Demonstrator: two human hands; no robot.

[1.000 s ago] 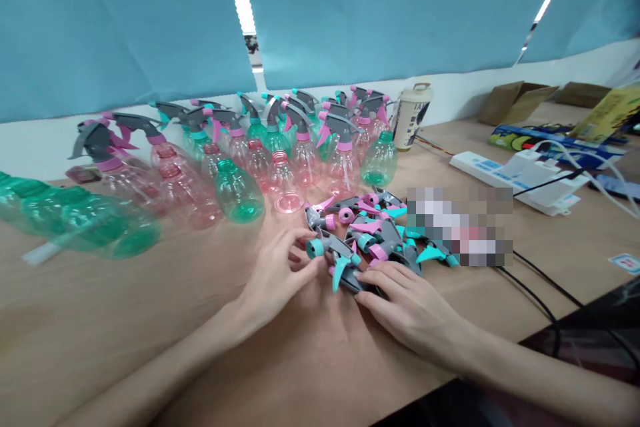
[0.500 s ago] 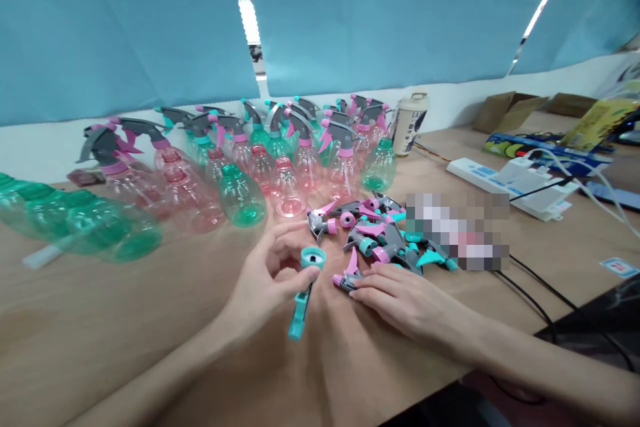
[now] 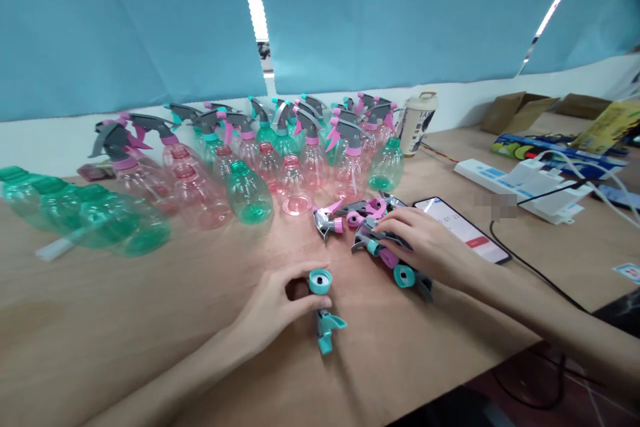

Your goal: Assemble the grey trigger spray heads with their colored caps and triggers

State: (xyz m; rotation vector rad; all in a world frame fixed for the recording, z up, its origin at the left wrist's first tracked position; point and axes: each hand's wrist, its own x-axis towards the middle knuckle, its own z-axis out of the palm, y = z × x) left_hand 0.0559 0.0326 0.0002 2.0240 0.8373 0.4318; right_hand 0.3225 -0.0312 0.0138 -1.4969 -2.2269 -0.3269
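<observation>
My left hand [image 3: 277, 303] is closed on a teal-and-grey spray trigger head [image 3: 320, 280], its round collar facing up between thumb and fingers, just above the table. Over the pile of loose trigger heads [image 3: 387, 255], my right hand [image 3: 430, 240] has its fingers curled on a grey trigger head [image 3: 369, 227]; its thumb is hidden. One pink-and-grey trigger head [image 3: 329, 221] lies at the pile's left edge. Behind stand several clear bottles: some carry sprayers, while others, such as a green bottle [image 3: 250, 193] and a pink bottle [image 3: 295, 187], have open necks.
Several green bottles [image 3: 103, 217] are grouped at the left. A phone [image 3: 467, 230] lies right of the pile, near a white power strip [image 3: 523, 187] with cables. A lidded cup [image 3: 417, 123] and a cardboard box [image 3: 515, 112] are at the back. The table edge runs along the lower right.
My right hand has moved up and right from the pink-and-grey trigger head onto the pile. My left hand, still holding the teal one, is slightly lower and further right.
</observation>
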